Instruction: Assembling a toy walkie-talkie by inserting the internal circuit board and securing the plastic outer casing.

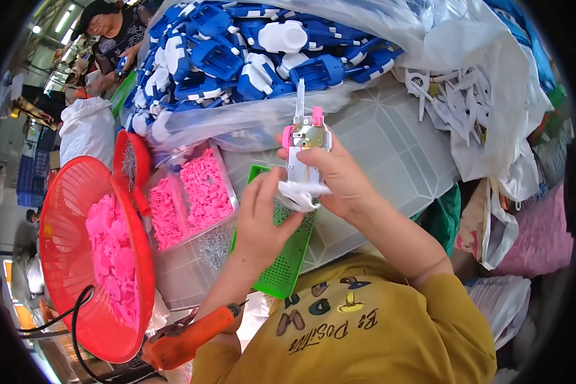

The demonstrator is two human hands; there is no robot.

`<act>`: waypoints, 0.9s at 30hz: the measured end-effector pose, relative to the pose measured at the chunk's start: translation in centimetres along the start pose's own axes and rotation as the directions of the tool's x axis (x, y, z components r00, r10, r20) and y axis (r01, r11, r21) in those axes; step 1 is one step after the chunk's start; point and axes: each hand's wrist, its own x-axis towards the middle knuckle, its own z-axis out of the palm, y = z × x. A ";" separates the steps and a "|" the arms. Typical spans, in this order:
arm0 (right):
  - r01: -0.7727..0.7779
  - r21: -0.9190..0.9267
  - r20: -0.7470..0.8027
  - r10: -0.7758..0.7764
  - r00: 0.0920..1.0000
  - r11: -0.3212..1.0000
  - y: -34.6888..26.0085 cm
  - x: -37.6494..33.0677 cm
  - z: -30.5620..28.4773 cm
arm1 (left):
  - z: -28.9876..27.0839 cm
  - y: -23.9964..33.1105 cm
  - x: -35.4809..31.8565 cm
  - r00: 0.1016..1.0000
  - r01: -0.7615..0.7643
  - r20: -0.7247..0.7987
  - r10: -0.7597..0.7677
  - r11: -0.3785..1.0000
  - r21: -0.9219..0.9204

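My right hand [342,182] grips a small white plastic toy body [304,165] from its right side, thumb pressed across its front. Pink parts sit at the body's top and left side, a metal-looking plate shows in its upper half, and a pale rod sticks up from it. My left hand [262,214] curls around the lower left, its fingertips and thumb at a white curved piece [299,195] at the body's lower end. Whether that piece is joined to the body I cannot tell; its edge is blurred. Below both hands lies a green perforated tray [280,275] with small metal screws.
Blue and white toy shells [217,61] fill a plastic bag at the back. Pink parts lie in a clear bin [232,192] and a red basket [146,256]. An orange power screwdriver [189,339] is near my left forearm. White parts [457,102] lie right; another person [118,38] is far left.
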 end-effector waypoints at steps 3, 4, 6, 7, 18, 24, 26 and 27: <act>0.076 -0.111 0.044 -0.072 0.996 0.991 0.1 -0.4 -0.7 | 0.4 1.0 -0.3 0.953 0.283 0.079 -0.293 0.764 -0.580; 0.073 -0.108 0.040 -0.070 0.997 0.991 0.4 -0.5 -1.1 | 0.5 1.0 -0.3 0.952 0.288 0.085 -0.295 0.763 -0.579; 0.061 -0.182 0.071 -0.048 0.996 0.981 0.8 -0.8 -1.5 | 0.4 0.9 -0.3 0.870 0.409 0.228 -0.437 0.381 -0.829; 0.101 -0.178 0.108 -0.082 0.991 0.979 1.2 -0.8 -1.8 | 0.3 0.9 0.0 0.861 0.435 0.256 -0.439 0.379 -0.817; -0.040 -0.419 0.052 0.068 0.996 0.907 0.9 -1.3 -1.1 | 0.9 -0.8 -0.7 0.792 0.515 0.351 -0.501 0.237 -0.824; -0.004 -0.532 0.040 0.030 0.999 0.847 1.2 -1.4 -0.3 | 1.1 -1.5 -1.3 0.769 0.534 0.365 -0.525 0.213 -0.818; 0.000 -0.520 0.042 0.025 0.999 0.854 1.0 -1.5 0.0 | 1.2 -1.2 -1.1 0.770 0.524 0.366 -0.523 0.189 -0.831; -0.001 -0.553 0.035 0.025 0.999 0.833 0.9 -1.6 0.2 | 1.2 -1.0 -1.1 0.773 0.509 0.364 -0.520 0.165 -0.844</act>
